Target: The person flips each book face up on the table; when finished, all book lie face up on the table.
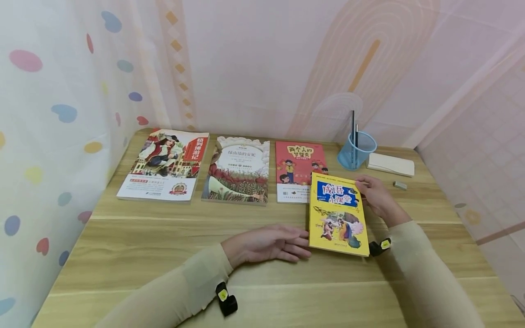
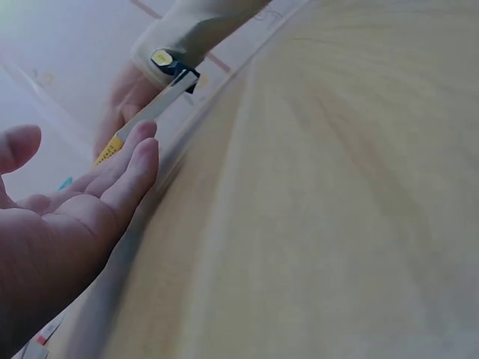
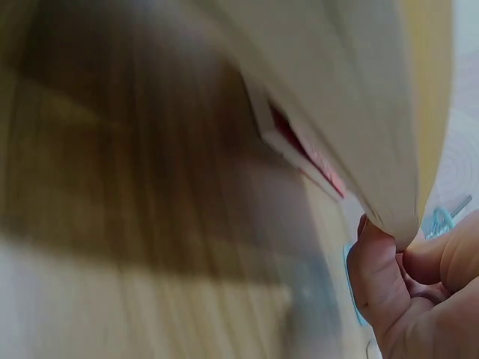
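Observation:
A yellow book (image 1: pixel 338 232) with a blue title panel is held above the wooden table by my right hand (image 1: pixel 379 200). In the right wrist view, the thumb and fingers (image 3: pixel 378 273) pinch the book's corner, and its pale page block (image 3: pixel 352 90) hangs over the table. My left hand (image 1: pixel 270 246) reaches toward the book's lower left edge, palm turned up and fingers extended. The left wrist view shows these straight fingers (image 2: pixel 127 179) in front of the book's edge. Behind the yellow book, a red book (image 1: pixel 299 157) lies partly covered by it.
Along the back lie a Gulliver-style illustrated book (image 1: pixel 164 159) and a book with a flowery field cover (image 1: pixel 238 171). A blue mesh pen cup (image 1: pixel 357 152) holds pencils. Beside it are a white case (image 1: pixel 390 164) and a small eraser (image 1: pixel 399 185). Patterned curtain (image 1: pixel 262 68) borders the table.

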The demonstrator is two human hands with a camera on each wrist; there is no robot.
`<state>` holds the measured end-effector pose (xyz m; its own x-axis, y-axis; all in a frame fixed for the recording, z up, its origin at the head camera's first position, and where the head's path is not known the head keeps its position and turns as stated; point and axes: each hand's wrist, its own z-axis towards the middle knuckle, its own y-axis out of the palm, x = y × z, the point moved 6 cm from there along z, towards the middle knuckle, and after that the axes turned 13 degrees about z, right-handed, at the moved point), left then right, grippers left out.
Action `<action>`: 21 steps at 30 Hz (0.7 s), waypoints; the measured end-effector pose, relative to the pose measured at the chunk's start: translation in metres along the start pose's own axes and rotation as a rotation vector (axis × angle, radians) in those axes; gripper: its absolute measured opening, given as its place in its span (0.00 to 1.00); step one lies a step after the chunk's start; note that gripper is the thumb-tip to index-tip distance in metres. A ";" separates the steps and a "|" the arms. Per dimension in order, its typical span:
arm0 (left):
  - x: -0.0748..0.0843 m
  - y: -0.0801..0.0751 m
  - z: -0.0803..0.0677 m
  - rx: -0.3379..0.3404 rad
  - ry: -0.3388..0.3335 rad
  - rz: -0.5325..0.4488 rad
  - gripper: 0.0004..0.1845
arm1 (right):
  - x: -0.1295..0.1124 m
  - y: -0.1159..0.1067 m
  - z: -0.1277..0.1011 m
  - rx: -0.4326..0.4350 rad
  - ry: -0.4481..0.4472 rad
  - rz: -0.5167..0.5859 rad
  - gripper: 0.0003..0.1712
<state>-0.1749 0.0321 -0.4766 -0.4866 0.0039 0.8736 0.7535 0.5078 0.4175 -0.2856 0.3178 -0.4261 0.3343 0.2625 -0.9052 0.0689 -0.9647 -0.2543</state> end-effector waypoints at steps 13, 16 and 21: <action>-0.002 0.016 0.018 -0.040 -0.025 0.021 0.29 | 0.010 -0.030 -0.009 0.025 -0.009 -0.027 0.25; -0.001 0.019 0.027 -0.029 -0.044 0.021 0.29 | 0.013 -0.038 -0.009 0.021 -0.010 -0.023 0.26; 0.000 0.026 0.041 -0.008 -0.079 0.048 0.29 | 0.014 -0.051 -0.011 -0.010 -0.020 -0.014 0.24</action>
<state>-0.1730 0.0808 -0.4760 -0.4827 0.0959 0.8705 0.7802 0.4986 0.3777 -0.2743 0.3707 -0.4222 0.3144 0.2763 -0.9082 0.0827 -0.9610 -0.2637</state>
